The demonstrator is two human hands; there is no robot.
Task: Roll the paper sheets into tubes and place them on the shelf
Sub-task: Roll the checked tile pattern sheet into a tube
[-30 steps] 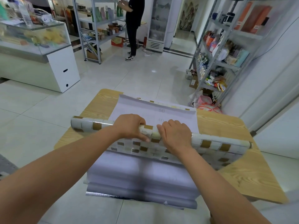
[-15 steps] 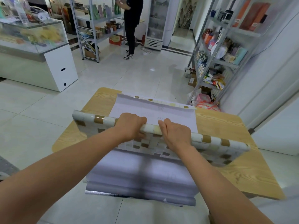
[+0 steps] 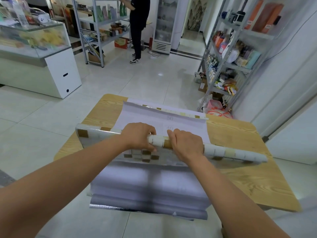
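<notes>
The roll (image 3: pixel 157 141) lay crosswise over the table (image 3: pixel 231 133), a mosaic-printed sheet (image 3: pixel 145 115) partly wound, its white back running on toward the far edge, not yet taken up. We had both hands on the roll's middle. Our left hand (image 3: pixel 138 137) curled over the top, fingers wrapped to the far side. Our right hand (image 3: pixel 187 146) sat just beside it, clasping the roll the same way. We judged that gripping near the centre kept the winding tight there and let us turn it evenly. The long ends stuck out left and right unsupported, though, and the left end looked flatter and looser. Under the roll lay a pile (image 3: pixel 149 191) of more sheets, hanging over the table's near edge, presumably waiting their turn. The shelf (image 3: pixel 238 67) stood well apart at the far right, crowded with goods, so we expected a walk with the finished tube. A person (image 3: pixel 138 23) stood by other racks far off.
</notes>
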